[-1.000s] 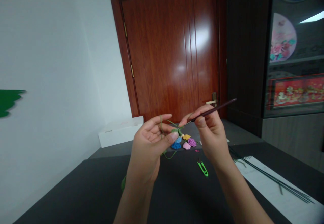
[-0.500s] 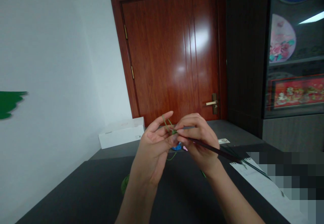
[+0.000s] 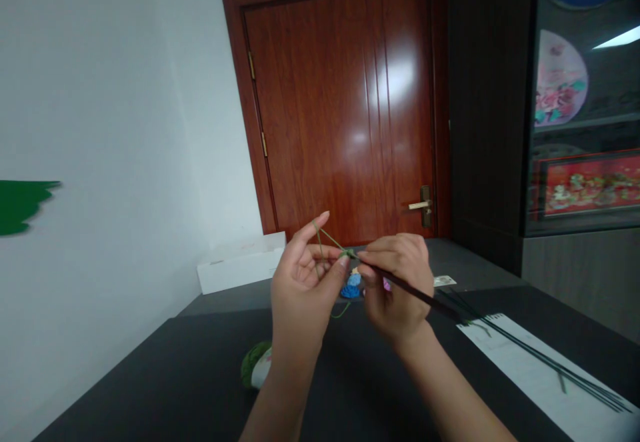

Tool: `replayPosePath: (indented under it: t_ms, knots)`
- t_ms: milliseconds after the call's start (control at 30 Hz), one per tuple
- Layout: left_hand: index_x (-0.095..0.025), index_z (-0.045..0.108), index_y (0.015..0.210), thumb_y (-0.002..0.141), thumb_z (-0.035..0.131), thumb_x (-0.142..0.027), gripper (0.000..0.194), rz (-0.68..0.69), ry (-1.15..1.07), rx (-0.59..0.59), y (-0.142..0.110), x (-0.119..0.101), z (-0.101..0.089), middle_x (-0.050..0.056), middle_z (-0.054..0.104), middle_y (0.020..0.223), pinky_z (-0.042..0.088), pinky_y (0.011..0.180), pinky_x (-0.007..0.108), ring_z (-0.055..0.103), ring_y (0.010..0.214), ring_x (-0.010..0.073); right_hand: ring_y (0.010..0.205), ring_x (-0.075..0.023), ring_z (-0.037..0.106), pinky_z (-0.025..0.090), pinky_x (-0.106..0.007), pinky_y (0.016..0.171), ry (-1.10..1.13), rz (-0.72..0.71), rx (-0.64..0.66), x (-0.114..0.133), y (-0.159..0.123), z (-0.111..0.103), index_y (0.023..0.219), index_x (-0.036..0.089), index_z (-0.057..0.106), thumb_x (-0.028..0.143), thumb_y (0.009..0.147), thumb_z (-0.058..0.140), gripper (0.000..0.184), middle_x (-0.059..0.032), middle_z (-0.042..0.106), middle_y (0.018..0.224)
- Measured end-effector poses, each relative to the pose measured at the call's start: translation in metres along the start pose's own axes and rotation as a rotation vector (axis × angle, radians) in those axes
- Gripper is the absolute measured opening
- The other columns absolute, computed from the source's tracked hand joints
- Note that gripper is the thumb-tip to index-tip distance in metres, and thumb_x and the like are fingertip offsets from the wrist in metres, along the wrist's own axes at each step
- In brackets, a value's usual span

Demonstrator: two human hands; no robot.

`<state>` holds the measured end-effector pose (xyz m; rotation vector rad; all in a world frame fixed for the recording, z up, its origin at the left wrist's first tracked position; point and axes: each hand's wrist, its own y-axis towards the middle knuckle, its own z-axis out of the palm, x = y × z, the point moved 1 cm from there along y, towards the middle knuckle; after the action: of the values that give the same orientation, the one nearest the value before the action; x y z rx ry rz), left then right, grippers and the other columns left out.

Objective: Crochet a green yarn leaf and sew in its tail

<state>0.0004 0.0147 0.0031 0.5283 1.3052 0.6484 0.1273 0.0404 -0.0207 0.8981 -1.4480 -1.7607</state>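
Note:
My left hand (image 3: 305, 289) pinches a small piece of green crochet work (image 3: 349, 253) between thumb and middle finger. Green yarn (image 3: 332, 237) loops over its raised index finger and runs down to the piece. In my right hand (image 3: 397, 279) is a crochet hook (image 3: 413, 289) with a dark handle, its tip at the green piece and its handle slanting down to the right. Behind the hands lie blue crocheted flowers (image 3: 351, 289), partly covered by the fingers. A ball of green yarn (image 3: 256, 363) with a pale label sits left of my left forearm.
On the right, dark green stems (image 3: 550, 355) lie across a white notepad sheet (image 3: 530, 379). A white box (image 3: 240, 265) stands at the table's back left. A small printed card (image 3: 445, 281) lies beyond my right hand. The dark table (image 3: 200, 375) reaches toward a wooden door.
My right hand has come in close to the left, and the hook's handle has swung from pointing up right to down right. The green scissors-like snips are now hidden. More of the yarn ball shows.

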Motion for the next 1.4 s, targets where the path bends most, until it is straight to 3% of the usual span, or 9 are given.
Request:
replayPosePath:
  t_ms: [167,300,433,700,867,933,1000,1200,1400]
  knots:
    - [-0.019,0.063,0.135,0.078,0.079,-0.008,0.061,-0.031,0.015,0.046,0.001,-0.001,-0.002,0.001,0.071,0.08,0.054,0.074,0.024,0.065,0.078,0.0139,0.073,-0.0194,0.06,0.043,-0.036,0.073,0.219,0.401,-0.053,-0.009,0.004,-0.009,0.088,0.024,0.062,0.026,0.097,0.058,0.01,-0.0009,0.063,0.076]
    - [-0.016,0.063,0.132,0.075,0.083,-0.008,0.06,-0.175,-0.142,0.165,0.001,-0.003,-0.002,0.0,0.069,0.077,0.05,0.069,0.02,0.062,0.073,0.0104,0.06,-0.0133,0.052,0.041,-0.028,0.062,0.821,0.908,-0.008,-0.021,0.006,-0.004,0.076,0.021,0.058,0.042,0.093,0.066,0.028,0.0032,0.056,0.064]
    - [-0.014,0.061,0.132,0.075,0.083,-0.008,0.061,-0.236,-0.255,0.214,0.001,-0.001,-0.004,0.0,0.069,0.079,0.053,0.077,0.024,0.065,0.078,0.0124,0.056,-0.0095,0.046,0.038,-0.024,0.057,1.209,1.162,0.13,-0.018,0.005,0.006,0.07,0.019,0.055,0.044,0.083,0.078,0.036,0.005,0.053,0.061]
    - [-0.015,0.066,0.128,0.075,0.082,-0.009,0.056,-0.154,-0.19,0.101,-0.002,-0.007,0.002,0.001,0.071,0.084,0.054,0.081,0.024,0.067,0.083,0.0138,0.066,-0.0132,0.055,0.046,-0.028,0.067,1.063,0.884,-0.015,-0.007,0.007,0.011,0.08,0.025,0.047,0.037,0.091,0.071,0.029,0.0051,0.059,0.07]
    - [-0.017,0.066,0.131,0.075,0.08,-0.006,0.058,-0.096,-0.197,0.078,-0.005,-0.009,0.006,0.0,0.07,0.081,0.055,0.075,0.021,0.065,0.079,0.0122,0.072,-0.0186,0.061,0.045,-0.04,0.076,0.355,0.154,0.032,-0.015,0.001,-0.004,0.086,0.029,0.067,0.02,0.084,0.075,0.013,0.0023,0.068,0.076]
    - [-0.015,0.066,0.13,0.074,0.082,-0.007,0.059,-0.23,-0.296,0.151,-0.005,-0.007,0.007,0.001,0.07,0.082,0.055,0.073,0.022,0.065,0.076,0.012,0.068,-0.0192,0.06,0.044,-0.042,0.075,0.242,0.063,-0.061,-0.017,-0.003,-0.006,0.089,0.031,0.068,0.018,0.086,0.073,0.015,0.0022,0.069,0.074]
    - [-0.014,0.067,0.128,0.072,0.083,-0.008,0.058,-0.367,-0.403,0.224,-0.004,-0.006,0.007,0.003,0.071,0.085,0.055,0.073,0.021,0.066,0.076,0.0121,0.067,-0.0197,0.06,0.047,-0.042,0.072,0.386,0.089,-0.142,-0.016,-0.004,-0.003,0.091,0.032,0.068,0.025,0.089,0.07,0.007,0.0014,0.067,0.074]
    - [-0.016,0.069,0.129,0.075,0.08,-0.005,0.056,-0.463,-0.561,0.344,0.0,-0.007,0.002,0.011,0.074,0.102,0.055,0.075,0.02,0.071,0.089,0.0163,0.064,-0.017,0.058,0.047,-0.032,0.06,0.979,0.583,-0.155,-0.009,0.002,0.01,0.087,0.026,0.064,0.041,0.092,0.07,0.017,0.0016,0.058,0.07]
    - [-0.016,0.072,0.123,0.077,0.076,-0.005,0.047,-0.417,-0.55,0.396,0.001,-0.006,-0.001,0.006,0.07,0.088,0.054,0.073,0.022,0.066,0.077,0.0131,0.054,-0.015,0.054,0.046,-0.029,0.055,1.074,0.704,-0.14,-0.01,0.005,0.002,0.089,0.026,0.055,0.043,0.097,0.06,0.019,0.0041,0.059,0.063]
